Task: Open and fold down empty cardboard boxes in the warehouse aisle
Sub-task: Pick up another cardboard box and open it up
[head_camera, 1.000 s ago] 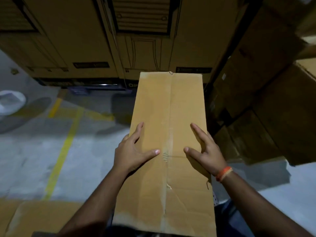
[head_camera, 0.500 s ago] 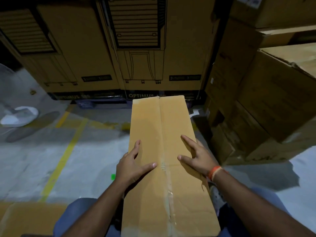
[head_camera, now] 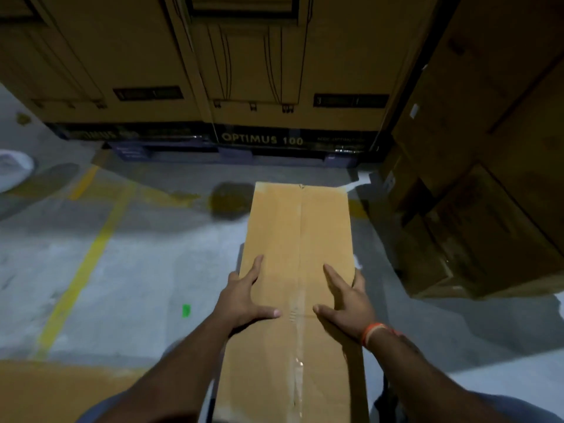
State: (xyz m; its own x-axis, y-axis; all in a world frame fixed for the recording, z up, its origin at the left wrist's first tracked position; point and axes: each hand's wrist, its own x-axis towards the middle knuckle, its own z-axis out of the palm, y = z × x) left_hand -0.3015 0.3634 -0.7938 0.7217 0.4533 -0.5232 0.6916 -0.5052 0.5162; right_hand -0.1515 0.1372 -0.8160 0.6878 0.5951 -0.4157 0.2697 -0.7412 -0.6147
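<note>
A long brown cardboard box [head_camera: 297, 227] with a taped seam down its top face stretches away from me over the floor. My left hand [head_camera: 244, 297] holds its left edge, with thumb and forefinger spread on the top face and the other fingers over the side. My right hand [head_camera: 345, 300], with an orange band at the wrist, holds the right edge the same way. The box's near end is cut off by the bottom of the view.
Large printed cartons [head_camera: 268, 71] marked OPTIMUS 100 stand on a pallet ahead. Stacked brown cartons [head_camera: 476, 184] crowd the right side. Flattened cardboard [head_camera: 52, 389] lies at the lower left. The grey floor has yellow lines [head_camera: 82, 270]; a white object [head_camera: 12, 170] sits at far left.
The box's far end has dropped lower against the cartons and now shows over the floor. Both hands keep the same hold on its sides.
</note>
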